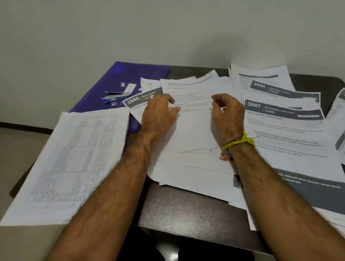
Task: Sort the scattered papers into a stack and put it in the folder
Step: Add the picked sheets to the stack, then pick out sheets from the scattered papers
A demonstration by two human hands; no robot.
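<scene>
Table (185, 216): dark top, near edge bare; bears all that follows.

Table sheet (68, 163): ruled grid page, near left, overhanging the table's left edge; apart from the main heap and not yet gathered.

Papers (192, 169): loose white sheets fanned at mixed angles across the middle, edges unaligned; this heap looks like the start of the stack.

Left hand (158, 119): rests on the left part of the centre sheets, fingers spread and lightly bent, thumb out toward the middle; likely steadying the heap. Whether it pinches a sheet, I cannot tell.

Right hand (228, 116): just over the centre sheets, fingers curled inward with thumb near fingertips; nothing seen between them. Yellow thread (239, 142) at the wrist.

Form 3087 (285, 135): grey-banded sheet, right, overlapping others beneath.

Form 2886 (139, 100): grey-banded, partly under the left hand, lapping onto the folder.

Form 3644 (270, 86): far right, under 3087.

Folder (116, 83): purple, far left corner, lying flat, its metal clip (115, 97) showing; placed clear to receive the stack, which is not yet in it.
</scene>
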